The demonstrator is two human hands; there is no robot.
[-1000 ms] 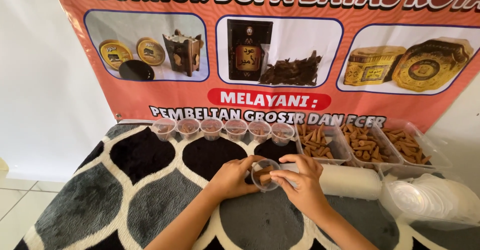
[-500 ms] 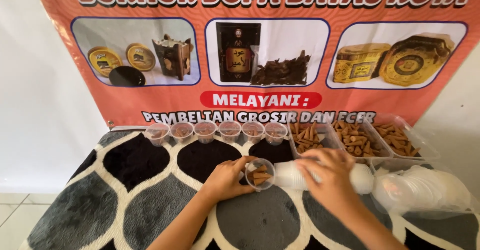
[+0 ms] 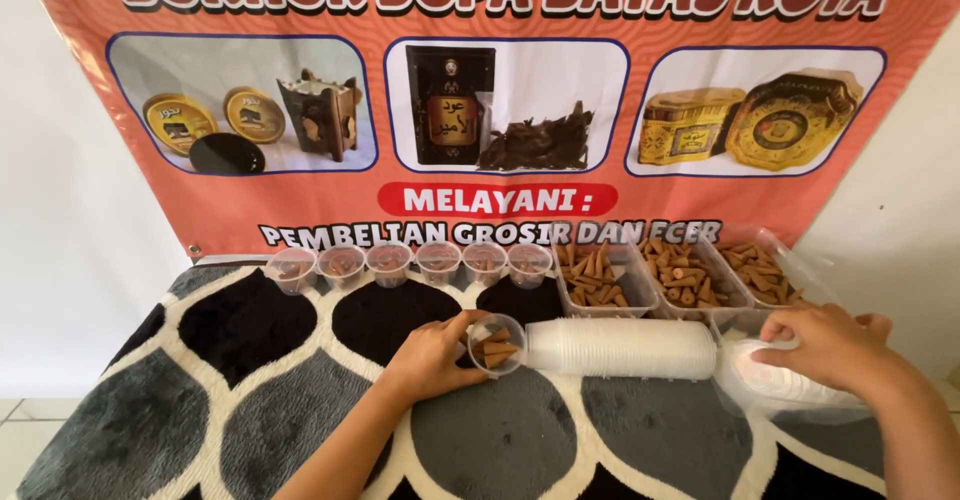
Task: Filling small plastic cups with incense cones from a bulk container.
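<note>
1. Cup (image 3: 496,344): a small clear plastic cup holding brown incense cones lay tipped on its side in the left hand (image 3: 432,358), mouth turned toward the camera, so the cones inside were visible.
2. Left grip: the fingers were curled closed round the cup's left wall, with the hand resting on the bench (image 3: 240,400), which was covered by a black, grey and white patterned cloth.
3. Stack of empty cups (image 3: 622,348): it lay on its side immediately right of that grip, its near end touching or almost touching the held cup; this placement probably kept spare cups within short reach.
4. Right hand (image 3: 820,345): it rested palm down on a clear plastic bag of white lids (image 3: 790,385), well to the right of the left grip. Fingers were bent over one lid; whether the lid was actually pinched cannot be told.
5. Beyond the left grip, a row of six filled cups (image 3: 410,262) stood upright along the banner (image 3: 480,100).
6. Three clear trays of loose cones (image 3: 680,275) sat beyond the stack, right of the row.
</note>
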